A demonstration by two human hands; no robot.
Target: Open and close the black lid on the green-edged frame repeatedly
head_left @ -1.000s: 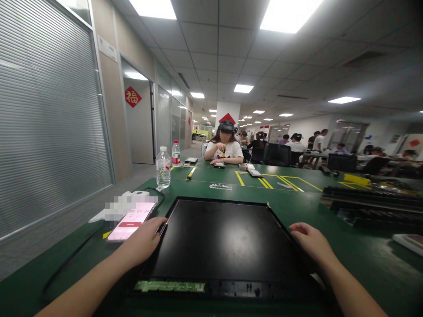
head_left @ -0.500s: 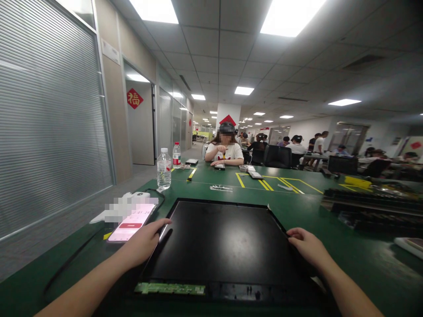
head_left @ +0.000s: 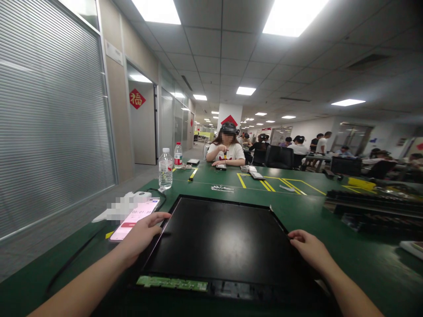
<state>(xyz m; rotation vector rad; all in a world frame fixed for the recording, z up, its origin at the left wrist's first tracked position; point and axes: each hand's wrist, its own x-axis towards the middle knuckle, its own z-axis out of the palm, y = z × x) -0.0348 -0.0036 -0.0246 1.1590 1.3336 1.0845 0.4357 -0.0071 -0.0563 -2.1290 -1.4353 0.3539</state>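
A flat LCD screen panel (head_left: 211, 246) in a black frame lies face up in front of me on the green table. Along its near edge runs a narrow green circuit board (head_left: 172, 283). My left hand (head_left: 147, 229) grips the panel's left rim, with the fingertips on the frame and the palm beside it. At the right rim, my right hand (head_left: 307, 246) pinches the frame between bent fingers and thumb. The undersides of both grips are hidden.
A lit phone (head_left: 135, 220) with a running timer lies left of the panel, near a water bottle (head_left: 165, 169). Dark stacked strips (head_left: 366, 207) lie at the right. Across the green table (head_left: 185, 193), a person (head_left: 226, 149) works on a small device.
The panel's far left corner sits slightly higher in view, and its near edge has shifted up a little. Both hands stay at the side rims. The view has moved slightly.
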